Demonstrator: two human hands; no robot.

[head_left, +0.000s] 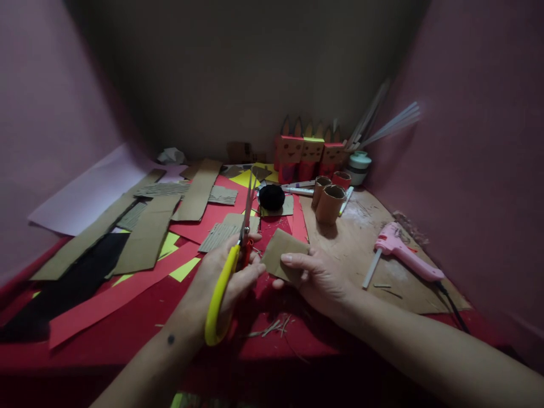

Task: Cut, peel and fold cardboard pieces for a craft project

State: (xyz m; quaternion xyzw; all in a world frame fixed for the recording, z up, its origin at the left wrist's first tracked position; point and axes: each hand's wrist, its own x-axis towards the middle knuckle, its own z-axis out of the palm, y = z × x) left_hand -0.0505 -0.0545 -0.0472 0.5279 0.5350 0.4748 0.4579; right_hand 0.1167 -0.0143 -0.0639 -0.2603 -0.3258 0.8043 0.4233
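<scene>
My left hand (232, 277) is closed on a pair of scissors (223, 300) with yellow handles, whose blades point up and away from me. Between the thumb and fingers of my right hand (321, 275) is a small piece of cardboard (278, 249), roughly square. The left fingertips come close to its left edge; whether they touch it I cannot tell. Under the hands lies a red cloth (250, 340) with thin cardboard shreds (276, 327). Just beyond the hands is a black round bundle (272, 197).
Cardboard strips (147, 238) and red paper (123, 292) cover the left side. To the right, a pink glue gun (408, 255) and cardboard tubes (330, 205) rest on a brown board (357, 243). Decorated box figures (311, 150) and a jar (359, 170) stand behind.
</scene>
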